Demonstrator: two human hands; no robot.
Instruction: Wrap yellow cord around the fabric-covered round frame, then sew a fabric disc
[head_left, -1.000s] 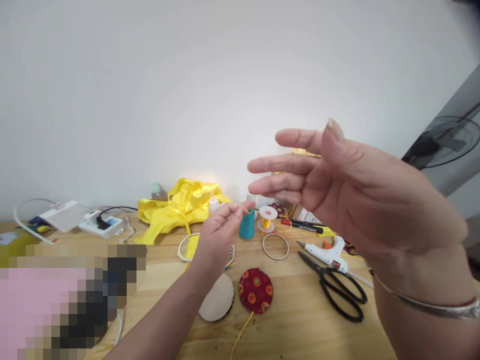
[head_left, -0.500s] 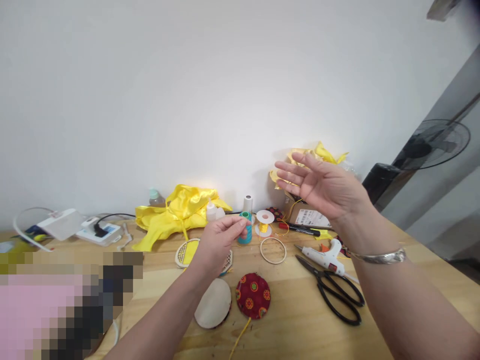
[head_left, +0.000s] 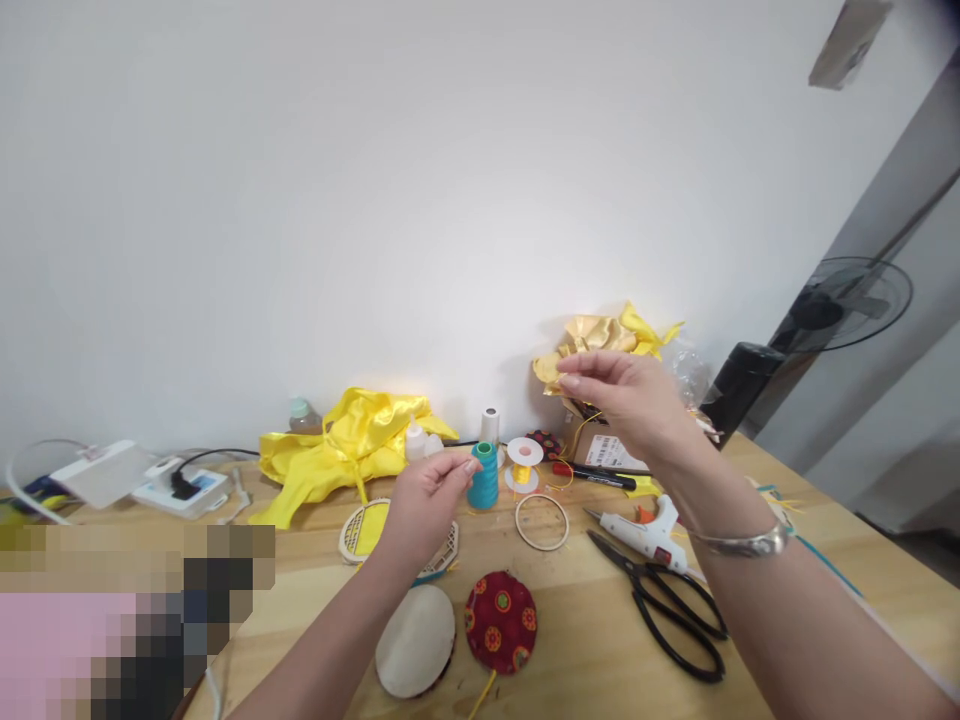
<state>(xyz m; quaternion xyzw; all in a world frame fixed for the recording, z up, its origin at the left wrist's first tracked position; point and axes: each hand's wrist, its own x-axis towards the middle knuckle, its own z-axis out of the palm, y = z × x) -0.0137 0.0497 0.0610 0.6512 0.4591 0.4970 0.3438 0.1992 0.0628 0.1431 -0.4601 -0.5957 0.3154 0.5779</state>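
Observation:
My left hand is closed in a pinch in front of the teal thread cone. What it holds, if anything, is too fine to make out. Raised to the right, my right hand has thumb and fingers drawn together in front of pale gold cloth; nothing can be made out in its pinch. Below my left hand lie a white oval disc and a round dark red flowered fabric piece with a yellow cord. Octagonal lattice frames are partly hidden behind my left hand.
Black scissors and a white glue gun lie right of a thin wooden ring. Behind stand a yellow thread spool and a cardboard box. Crumpled yellow satin and a power strip are left.
My right hand has gone from spread fingers to a pinch and come lower. My left hand keeps its pinch. The camera view has shifted slightly.

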